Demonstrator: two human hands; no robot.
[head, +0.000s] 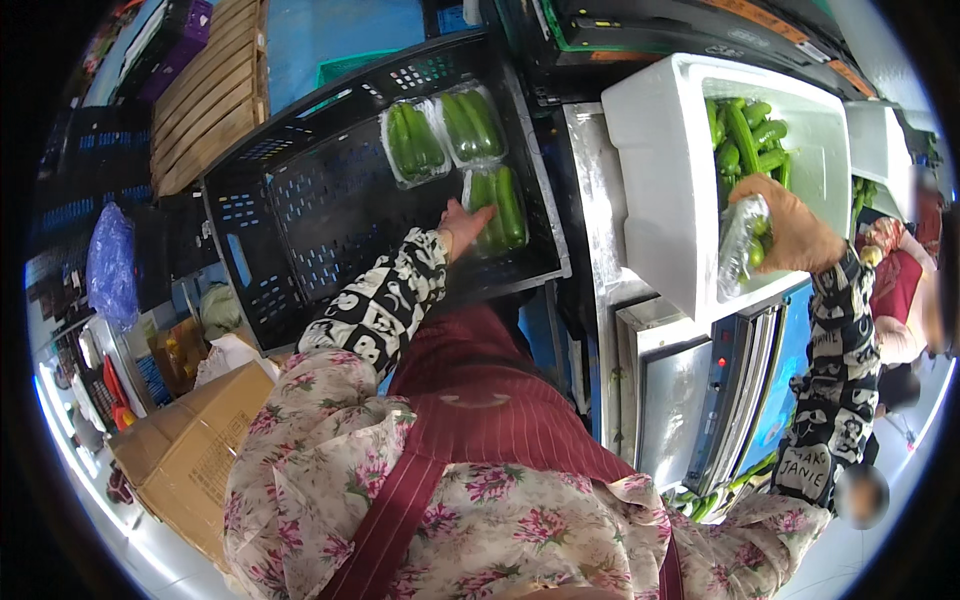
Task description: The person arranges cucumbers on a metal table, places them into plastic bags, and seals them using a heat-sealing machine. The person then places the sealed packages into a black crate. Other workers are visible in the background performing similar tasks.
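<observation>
My left hand [463, 227] is inside a black plastic crate [337, 202], its fingers apart and touching the left side of a film-wrapped tray of cucumbers [508, 214]. Just beyond lie two similar wrapped packs, the left pack of cucumbers [414, 142] and the right pack of cucumbers [472, 126]. Over the near part of a white foam box [652, 180], my right hand [799, 229] grips a clear plastic-wrapped pack [737, 251] with green produce inside. Loose cucumbers [742, 139] are heaped behind that hand. My right fingers partly hide the pack.
Under the foam box stands a metal appliance [675, 397] with a lit red light. A cardboard box [195, 442] is at the lower left, a wooden pallet [210, 90] at the upper left. Another person [904, 292] is at the right, near a second foam box [877, 139].
</observation>
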